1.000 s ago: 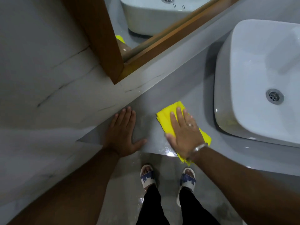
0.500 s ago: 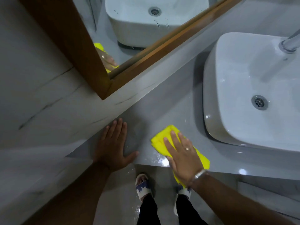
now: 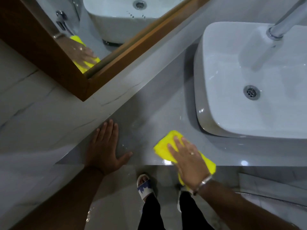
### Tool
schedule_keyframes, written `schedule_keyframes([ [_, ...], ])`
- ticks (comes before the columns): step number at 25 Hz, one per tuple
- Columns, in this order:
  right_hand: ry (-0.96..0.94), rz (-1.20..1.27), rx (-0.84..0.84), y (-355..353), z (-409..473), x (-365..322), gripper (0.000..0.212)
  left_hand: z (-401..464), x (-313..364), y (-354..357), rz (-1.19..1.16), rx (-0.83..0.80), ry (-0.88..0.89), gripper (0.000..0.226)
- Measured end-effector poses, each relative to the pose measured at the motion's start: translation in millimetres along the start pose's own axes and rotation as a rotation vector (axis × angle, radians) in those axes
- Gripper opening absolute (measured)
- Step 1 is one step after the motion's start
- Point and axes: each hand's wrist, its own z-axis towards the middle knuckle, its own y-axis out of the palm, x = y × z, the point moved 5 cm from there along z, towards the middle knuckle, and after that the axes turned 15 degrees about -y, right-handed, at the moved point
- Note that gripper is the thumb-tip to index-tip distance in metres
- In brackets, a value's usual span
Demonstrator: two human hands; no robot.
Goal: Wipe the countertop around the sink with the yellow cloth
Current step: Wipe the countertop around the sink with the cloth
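A folded yellow cloth (image 3: 163,146) lies on the grey countertop (image 3: 149,117) near its front edge, left of the white sink (image 3: 232,77). My right hand (image 3: 187,161) presses flat on the cloth, fingers spread, covering its middle; cloth sticks out beyond the fingertips and behind the wrist over the counter edge. My left hand (image 3: 106,148) rests flat on the bare counter at its left end, beside the wall, holding nothing. A wet sheen shows on the counter between the hands.
A chrome faucet (image 3: 285,22) hangs over the sink at the upper right. A wood-framed mirror (image 3: 79,83) leans on the marble wall (image 3: 33,113) at the upper left and reflects the cloth. Below the counter edge are my sandalled feet (image 3: 145,186) on a wet floor.
My right hand and the cloth slid toward the counter's front edge and slightly right. The view shifted up, showing more sink, faucet and mirror. My left hand stayed planted.
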Motion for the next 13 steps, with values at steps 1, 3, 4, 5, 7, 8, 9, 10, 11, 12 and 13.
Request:
schedule_keyframes([
  [1,0.127,0.018,0.000,-3,-10,17,0.058,0,0,0,0.003,-0.008,-0.006,0.107],
  [3,0.322,0.076,-0.019,-2,-11,31,0.055,0,0,-1,-0.009,-0.038,-0.007,0.107],
  [4,0.372,0.100,-0.016,-2,-7,27,0.054,1,1,-2,-0.012,-0.058,-0.001,0.107],
  [5,0.394,0.123,-0.021,-6,-4,21,0.054,0,4,-5,-0.010,-0.069,0.008,0.107],
  [7,0.351,0.127,-0.058,-6,-4,13,0.054,-1,5,-7,-0.005,-0.084,0.007,0.107],
  [8,0.317,0.103,-0.074,-6,-6,14,0.055,-2,4,-6,-0.003,-0.091,0.005,0.107],
  [9,0.298,0.087,-0.086,-7,-9,18,0.055,-3,6,-6,-0.003,-0.094,0.008,0.109],
  [10,0.285,0.078,-0.081,-7,-11,22,0.057,-3,11,-8,-0.012,-0.100,0.017,0.110],
  [11,0.288,0.100,-0.090,-6,-11,22,0.064,-2,21,-13,-0.029,-0.094,0.037,0.111],
  [12,0.298,0.125,-0.099,-5,-14,23,0.073,1,42,-24,-0.050,-0.068,0.081,0.111],
  [13,0.319,0.162,-0.123,-6,-15,23,0.080,4,68,-39,-0.076,-0.022,0.136,0.110],
])
